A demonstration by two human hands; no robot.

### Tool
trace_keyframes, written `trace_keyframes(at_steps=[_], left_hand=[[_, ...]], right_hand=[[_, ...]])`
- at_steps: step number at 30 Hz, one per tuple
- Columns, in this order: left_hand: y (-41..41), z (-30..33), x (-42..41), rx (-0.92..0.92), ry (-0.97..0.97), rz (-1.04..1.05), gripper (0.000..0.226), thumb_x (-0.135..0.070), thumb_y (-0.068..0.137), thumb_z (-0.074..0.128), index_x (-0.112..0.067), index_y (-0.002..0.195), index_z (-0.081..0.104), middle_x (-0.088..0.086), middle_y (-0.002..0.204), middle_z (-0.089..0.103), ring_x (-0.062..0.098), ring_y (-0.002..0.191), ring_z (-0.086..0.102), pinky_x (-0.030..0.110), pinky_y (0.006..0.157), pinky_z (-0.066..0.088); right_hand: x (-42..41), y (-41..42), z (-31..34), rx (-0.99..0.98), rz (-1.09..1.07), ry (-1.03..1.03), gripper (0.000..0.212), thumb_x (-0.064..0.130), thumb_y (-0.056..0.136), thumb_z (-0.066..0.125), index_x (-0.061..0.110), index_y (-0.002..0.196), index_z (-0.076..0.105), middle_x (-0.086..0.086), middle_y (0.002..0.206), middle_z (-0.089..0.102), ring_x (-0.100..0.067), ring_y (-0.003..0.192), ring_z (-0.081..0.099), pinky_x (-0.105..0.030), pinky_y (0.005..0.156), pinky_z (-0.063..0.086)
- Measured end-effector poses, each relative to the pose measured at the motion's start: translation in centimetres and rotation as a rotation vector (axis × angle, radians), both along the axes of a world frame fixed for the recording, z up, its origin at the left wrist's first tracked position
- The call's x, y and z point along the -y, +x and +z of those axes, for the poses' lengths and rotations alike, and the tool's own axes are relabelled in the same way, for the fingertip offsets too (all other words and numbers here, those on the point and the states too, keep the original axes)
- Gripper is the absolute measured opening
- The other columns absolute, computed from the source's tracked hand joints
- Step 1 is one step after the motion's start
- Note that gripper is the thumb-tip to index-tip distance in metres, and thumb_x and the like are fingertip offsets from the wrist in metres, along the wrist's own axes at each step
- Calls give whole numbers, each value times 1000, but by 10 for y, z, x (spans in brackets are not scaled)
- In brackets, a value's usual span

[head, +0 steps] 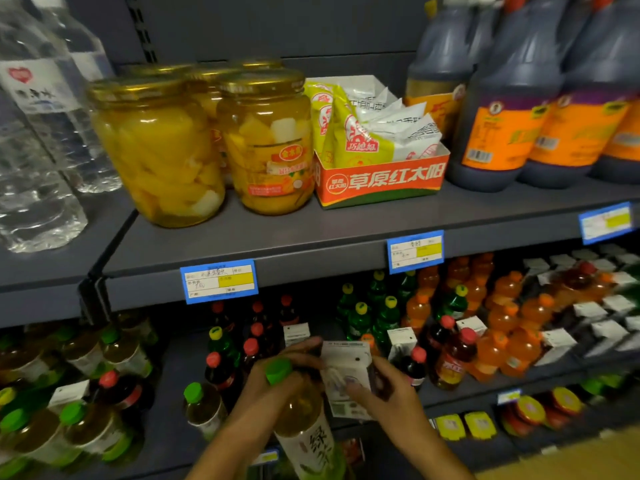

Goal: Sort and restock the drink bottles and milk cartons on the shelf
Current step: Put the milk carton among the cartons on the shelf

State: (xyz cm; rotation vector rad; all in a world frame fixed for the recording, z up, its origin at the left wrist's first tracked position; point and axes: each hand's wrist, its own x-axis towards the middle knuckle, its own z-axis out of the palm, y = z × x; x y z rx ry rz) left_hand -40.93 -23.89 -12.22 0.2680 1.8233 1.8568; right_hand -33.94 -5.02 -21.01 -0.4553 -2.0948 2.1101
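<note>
My left hand grips the neck of a green-capped tea bottle just below its cap, in front of the lower shelf. My right hand holds a white milk carton right beside that bottle, fingers curled round the carton's side. Behind them on the lower shelf stand dark red-capped bottles, green yellow-capped bottles, orange drink bottles, more green-capped tea bottles at the left and several white cartons at the right.
The upper shelf carries large water bottles, jars of canned fruit, an orange box of sachets and dark sauce jugs. Blue price tags line its edge. A lower shelf with yellow and red packs shows bottom right.
</note>
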Motion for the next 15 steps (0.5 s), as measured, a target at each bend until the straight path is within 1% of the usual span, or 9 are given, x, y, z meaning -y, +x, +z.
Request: trace_keyframes(at_steps=[1,2,4,6,8,10,11,13,15], left_hand=[[-1,-1,-4,-1,6,18,36,8,88,55,-15,72,78,-12,113,72,29,111,64,46,91,55],[-2,-1,-8,11,25,39,41,8,89,53,-17,69,78,-11,108,73,25,101,69,38,80,58],[-1,-2,-18,-1,31,84,43,8,89,53,-19,66,78,-8,96,76,15,78,73,24,61,57],[1,-4,-31,-76,23,66,35,8,89,56,-17,74,77,-1,85,78,16,71,73,21,59,55],[4,-8,-48,-124,45,29,32,12,86,58,-13,81,75,4,77,77,17,70,72,14,58,53],[8,-13,-66,-174,54,-25,33,15,85,59,-14,80,75,4,74,76,11,70,72,10,60,52],[11,-14,-76,-186,60,-48,34,15,84,59,-15,79,75,4,74,76,9,70,72,8,61,51],[18,-14,-92,-169,98,-103,35,16,84,59,-15,75,75,6,73,76,13,70,72,9,61,51],[25,-16,-107,-132,132,-141,37,16,83,59,-15,71,76,9,71,75,15,68,71,12,61,52]], right_hand=[[-3,8,4,3,-27,-24,79,48,63,80,20,134,56,4,133,63,-14,126,56,-41,108,45],[-6,16,7,11,-70,-46,75,49,63,80,26,131,58,7,131,64,-12,124,57,-40,107,46],[-11,36,14,22,-150,-80,66,50,64,81,34,125,61,11,124,68,-10,119,61,-37,102,50],[-13,55,23,12,-194,-79,61,53,64,83,37,120,65,12,120,70,-8,113,65,-28,90,56],[-15,75,32,19,-237,-81,73,61,56,86,35,120,64,12,118,71,-6,110,66,-23,85,56],[-21,93,37,21,-298,-86,79,62,53,86,33,123,62,11,122,69,-9,115,64,-30,94,54],[-24,101,39,13,-327,-79,77,61,55,86,34,123,62,10,124,69,-11,116,63,-34,98,52],[-30,116,46,-17,-377,-58,66,58,59,86,38,119,66,8,122,69,-13,114,65,-34,95,54],[-40,128,48,-35,-455,-74,65,55,60,86,37,119,66,5,123,69,-16,113,66,-37,93,56]])
